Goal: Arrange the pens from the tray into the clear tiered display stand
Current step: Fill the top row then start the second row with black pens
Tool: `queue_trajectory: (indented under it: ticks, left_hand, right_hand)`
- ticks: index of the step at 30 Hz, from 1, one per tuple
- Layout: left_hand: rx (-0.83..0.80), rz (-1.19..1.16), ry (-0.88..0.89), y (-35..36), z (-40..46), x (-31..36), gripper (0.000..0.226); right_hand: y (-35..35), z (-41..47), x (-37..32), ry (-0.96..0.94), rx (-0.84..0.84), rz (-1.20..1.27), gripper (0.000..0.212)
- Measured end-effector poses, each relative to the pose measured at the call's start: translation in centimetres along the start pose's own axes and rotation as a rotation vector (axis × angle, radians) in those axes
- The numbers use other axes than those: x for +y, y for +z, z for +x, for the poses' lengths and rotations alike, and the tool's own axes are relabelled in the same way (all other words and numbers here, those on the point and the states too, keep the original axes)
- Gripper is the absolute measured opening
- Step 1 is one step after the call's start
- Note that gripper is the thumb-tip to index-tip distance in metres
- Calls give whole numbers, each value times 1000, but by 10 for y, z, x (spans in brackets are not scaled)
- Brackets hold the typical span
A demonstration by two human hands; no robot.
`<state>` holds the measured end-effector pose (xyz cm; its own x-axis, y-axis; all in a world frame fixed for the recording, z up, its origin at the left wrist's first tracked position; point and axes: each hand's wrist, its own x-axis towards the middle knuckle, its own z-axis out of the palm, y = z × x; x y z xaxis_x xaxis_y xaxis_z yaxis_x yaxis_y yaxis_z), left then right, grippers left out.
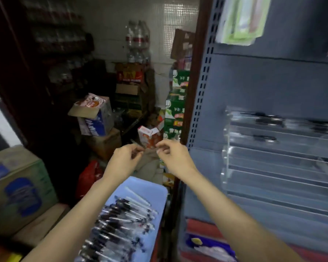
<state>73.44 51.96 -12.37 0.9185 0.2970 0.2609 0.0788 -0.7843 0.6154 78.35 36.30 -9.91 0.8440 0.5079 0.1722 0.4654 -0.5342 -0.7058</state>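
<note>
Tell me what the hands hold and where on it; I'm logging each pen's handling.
Both hands, left hand and right hand, appear to pinch something small and thin between them, perhaps a pen; blur hides which part is gripped.

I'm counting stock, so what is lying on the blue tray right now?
On the blue tray lies a heap of clear pens with black caps. The left forearm covers its near left part, so anything there is hidden.
</note>
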Motion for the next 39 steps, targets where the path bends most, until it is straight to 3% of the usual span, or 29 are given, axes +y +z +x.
queue_trajectory:
  ticks: [9,16,20,26,30,39]
  left_hand:
    - [-315,33,-189,21,-33,-154,21]
    - [-586,134,-79,61,-44,-206,42]
    - [-643,148,-99,70,-45,-225,48]
    - [-590,82,-140,77,-39,-226,37]
    - [-498,-38,-225,81,-33,-222,31]
    - [-332,-347,-516,78,-11,-198,53]
  right_hand:
    - [160,8,39,317,-310,-168,31]
    - [205,-4,79,375,-391,-347,33]
    - [215,-2,90,366,-414,-438,26]
    - [219,9,95,338,-476,-496,13]
    - [217,9,99,388,-426,-375,23]
    - [194,4,80,463,-206,-16,17]
